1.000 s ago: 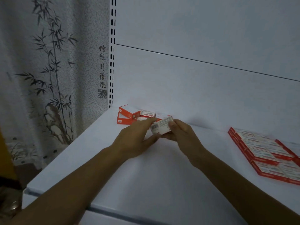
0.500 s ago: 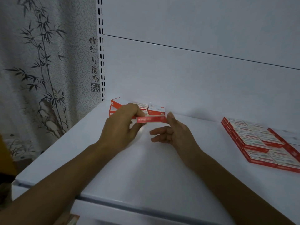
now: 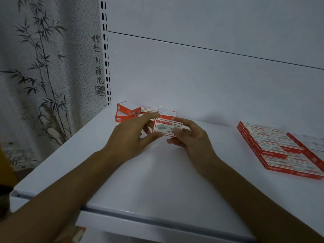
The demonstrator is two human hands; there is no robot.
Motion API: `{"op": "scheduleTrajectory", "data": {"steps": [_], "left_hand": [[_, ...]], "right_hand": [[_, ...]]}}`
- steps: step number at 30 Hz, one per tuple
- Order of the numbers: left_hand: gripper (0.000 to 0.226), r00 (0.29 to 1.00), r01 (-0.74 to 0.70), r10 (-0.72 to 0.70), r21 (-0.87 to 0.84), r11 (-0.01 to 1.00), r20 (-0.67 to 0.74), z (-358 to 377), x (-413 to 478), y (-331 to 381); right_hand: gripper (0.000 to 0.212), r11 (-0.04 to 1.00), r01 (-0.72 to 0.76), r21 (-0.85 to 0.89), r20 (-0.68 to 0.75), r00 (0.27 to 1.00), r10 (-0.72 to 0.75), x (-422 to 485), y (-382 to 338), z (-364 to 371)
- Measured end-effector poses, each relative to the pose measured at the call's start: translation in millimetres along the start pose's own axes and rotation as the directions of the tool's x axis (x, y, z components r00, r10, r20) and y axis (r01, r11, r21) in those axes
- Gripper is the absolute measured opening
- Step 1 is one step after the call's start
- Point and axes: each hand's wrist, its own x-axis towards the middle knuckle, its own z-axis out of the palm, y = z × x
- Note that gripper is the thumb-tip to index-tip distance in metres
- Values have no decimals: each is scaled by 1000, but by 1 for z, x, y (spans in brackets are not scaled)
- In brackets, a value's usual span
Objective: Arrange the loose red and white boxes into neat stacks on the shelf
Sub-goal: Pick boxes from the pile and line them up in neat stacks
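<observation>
One red-and-white box (image 3: 166, 127), edge-on a moment ago, now faces up (print inverted), fingers of left hand (image 3: 129, 135) and right hand (image 3: 191, 139) grasping it over the shelf (image 3: 157, 172), near the loose boxes (image 3: 129, 112): probably being oriented for stacking.

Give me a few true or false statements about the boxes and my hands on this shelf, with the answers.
1. The left hand and the right hand both grip the held box. True.
2. The loose pile lies at the front right of the shelf. False: it sits in the back left corner.
3. The neat rows lie on the right side. True.
4. The held box rests on the neat rows. False: it is held near the middle, apart from them.
</observation>
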Motion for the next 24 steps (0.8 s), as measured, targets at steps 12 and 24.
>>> {"op": "scheduleTrajectory", "data": {"steps": [12, 24], "left_hand": [[46, 1000, 9, -9, -5, 1000, -17, -5, -3, 3], [41, 990, -95, 91, -39, 995, -104, -9, 5, 25]], "right_hand": [[38, 1000, -9, -15, 32, 999, 9, -1, 2, 1], [30, 874, -422, 240, 120, 906, 405, 3, -17, 2]]}}
